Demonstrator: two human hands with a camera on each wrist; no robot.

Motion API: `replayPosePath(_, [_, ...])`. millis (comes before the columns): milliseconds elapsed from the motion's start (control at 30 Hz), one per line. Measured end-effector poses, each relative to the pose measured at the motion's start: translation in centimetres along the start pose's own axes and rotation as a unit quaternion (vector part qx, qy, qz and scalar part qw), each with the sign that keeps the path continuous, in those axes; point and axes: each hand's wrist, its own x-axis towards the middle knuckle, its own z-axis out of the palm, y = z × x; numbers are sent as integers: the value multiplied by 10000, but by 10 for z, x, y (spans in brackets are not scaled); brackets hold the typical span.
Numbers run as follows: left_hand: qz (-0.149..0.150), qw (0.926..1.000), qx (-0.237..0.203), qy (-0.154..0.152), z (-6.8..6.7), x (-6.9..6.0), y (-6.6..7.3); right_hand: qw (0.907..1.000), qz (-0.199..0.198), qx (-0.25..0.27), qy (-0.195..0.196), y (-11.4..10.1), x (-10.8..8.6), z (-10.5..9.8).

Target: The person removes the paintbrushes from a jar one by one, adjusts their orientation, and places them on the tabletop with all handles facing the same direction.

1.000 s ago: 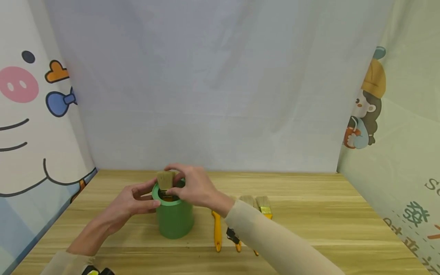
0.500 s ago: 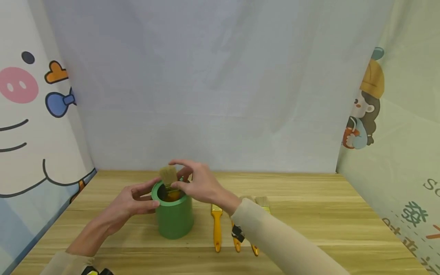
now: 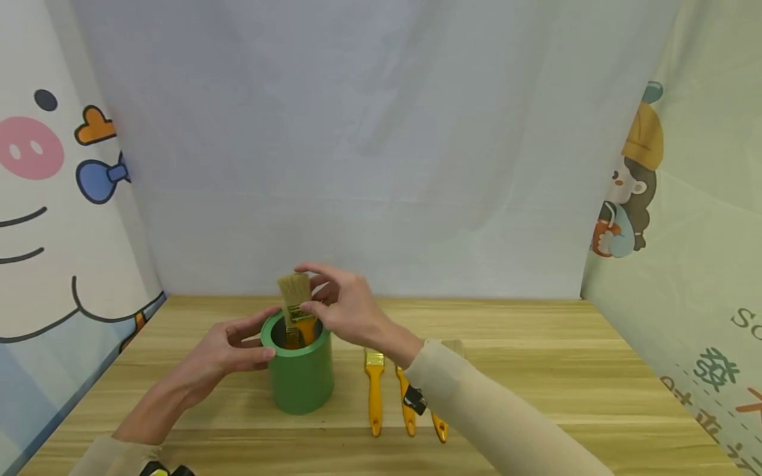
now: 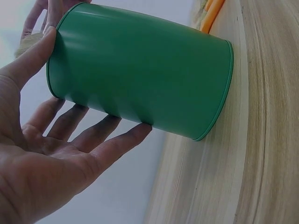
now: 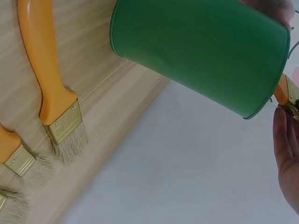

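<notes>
A green pot [image 3: 301, 383] stands upright on the table. My left hand [image 3: 229, 350] holds it from the left, thumb at the rim and fingers along the wall in the left wrist view. Over the mouth, my right hand [image 3: 351, 311] pinches a paintbrush [image 3: 294, 289] near its metal band, bristles up, the orange handle reaching down into the pot. Behind it inside the pot shows the metal band of another paintbrush [image 3: 292, 337], mostly hidden. In the right wrist view, the orange handle [image 5: 281, 91] of a brush shows at the rim beside my fingers.
On the wood-grain table [image 3: 536, 390], right of the pot, lie three orange-handled paintbrushes: one nearest the pot [image 3: 375, 393], a middle brush [image 3: 407, 413] and a right brush [image 3: 440, 426] partly under my right sleeve. A pale cloth [image 3: 381, 165] hangs behind.
My right hand has risen and shifted slightly right with the paintbrush, so more of its handle shows and the other brush in the pot comes into view. My left hand stays on the pot.
</notes>
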Motion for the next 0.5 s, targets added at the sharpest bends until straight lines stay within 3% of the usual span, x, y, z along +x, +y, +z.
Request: replayPosePath(500, [29, 10000, 6, -26, 0, 1, 0, 9990, -285, 233, 270, -8, 5, -21])
